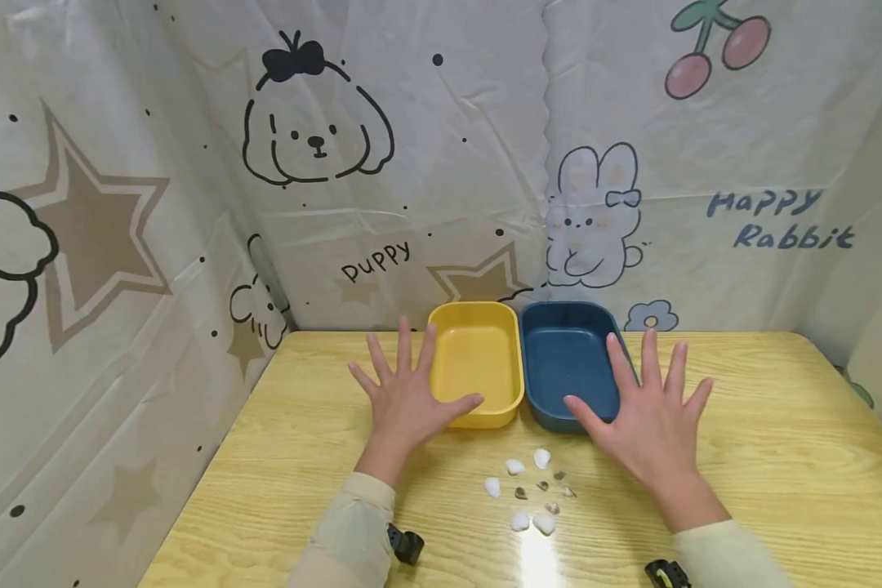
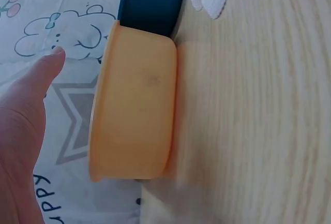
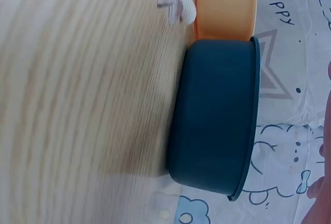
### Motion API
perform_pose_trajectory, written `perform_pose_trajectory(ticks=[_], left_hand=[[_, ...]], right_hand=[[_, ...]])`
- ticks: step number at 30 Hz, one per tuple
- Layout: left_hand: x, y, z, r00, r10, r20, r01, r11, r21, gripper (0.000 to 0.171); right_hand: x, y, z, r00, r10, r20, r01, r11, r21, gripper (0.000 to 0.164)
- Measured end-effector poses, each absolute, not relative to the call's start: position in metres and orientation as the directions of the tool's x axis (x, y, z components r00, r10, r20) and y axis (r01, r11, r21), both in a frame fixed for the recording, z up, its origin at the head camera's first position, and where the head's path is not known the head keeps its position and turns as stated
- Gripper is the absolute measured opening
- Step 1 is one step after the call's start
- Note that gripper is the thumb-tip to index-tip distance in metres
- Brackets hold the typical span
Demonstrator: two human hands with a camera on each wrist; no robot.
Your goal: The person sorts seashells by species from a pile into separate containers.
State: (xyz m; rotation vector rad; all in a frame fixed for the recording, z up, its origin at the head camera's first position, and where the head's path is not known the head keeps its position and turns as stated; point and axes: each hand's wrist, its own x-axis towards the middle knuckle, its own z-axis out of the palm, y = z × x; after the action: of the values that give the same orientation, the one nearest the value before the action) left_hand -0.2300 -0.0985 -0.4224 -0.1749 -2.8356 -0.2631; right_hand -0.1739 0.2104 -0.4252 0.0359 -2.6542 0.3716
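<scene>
My left hand (image 1: 409, 402) is spread flat with straight fingers, overlapping the left edge of a yellow bin (image 1: 476, 359) in the head view. Fingers spread wide, my right hand (image 1: 654, 420) overlaps the right side of a dark blue bin (image 1: 567, 359). Both hands hold nothing. The two bins stand side by side on the table, with nothing inside them. Nearer the camera, between the forearms, lie several white seashells (image 1: 541, 458) and several small brownish snail shells (image 1: 542, 486). In the left wrist view the thumb (image 2: 49, 69) points toward the back cloth, apart from the yellow bin.
The wooden table (image 1: 772, 457) meets a printed white cloth (image 1: 441, 180) close behind the bins. More cloth (image 1: 118, 269) hangs along the left side. Dark wrist cameras (image 1: 406, 545) are strapped to both wrists.
</scene>
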Motion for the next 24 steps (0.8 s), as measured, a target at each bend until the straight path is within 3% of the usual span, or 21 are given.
perform_pose_trajectory(ticks=[18,24], left_hand=[[-0.248,-0.098,-0.447,-0.982,0.07,0.173,0.144,0.873,0.467,0.124],[-0.254,-0.097,-0.451,-0.979,0.08,0.189,0.173,0.816,0.552,0.125]], right_hand=[[-0.147,0.193,-0.44,-0.849,0.016,0.529,-0.191,0.923,-0.334,0.093],[-0.144,0.187,-0.448,-0.736,0.022,0.676,-0.318,0.871,-0.374,0.065]])
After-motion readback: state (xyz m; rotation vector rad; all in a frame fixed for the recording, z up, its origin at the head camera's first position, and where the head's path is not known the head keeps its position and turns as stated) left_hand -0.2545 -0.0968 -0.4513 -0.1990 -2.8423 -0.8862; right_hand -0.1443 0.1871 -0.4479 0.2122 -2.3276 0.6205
